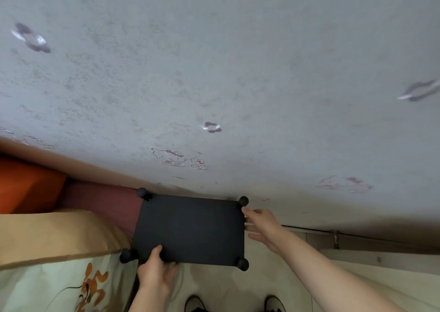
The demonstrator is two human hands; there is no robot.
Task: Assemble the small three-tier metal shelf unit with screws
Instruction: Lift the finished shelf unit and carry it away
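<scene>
My shoes (234, 304) at six o'clock; above them my left hand (154, 271) grips the shelf unit's (190, 228) near edge, right hand (263, 226) open at three. Looks assembled, just positioning left.

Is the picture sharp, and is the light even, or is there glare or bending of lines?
Head view: soft, even light; the wall bulges from wide-angle bending; small shiny glints on its flower stickers; the black shelf top looks flat and dark, little detail; both hands slightly blurred.
</scene>
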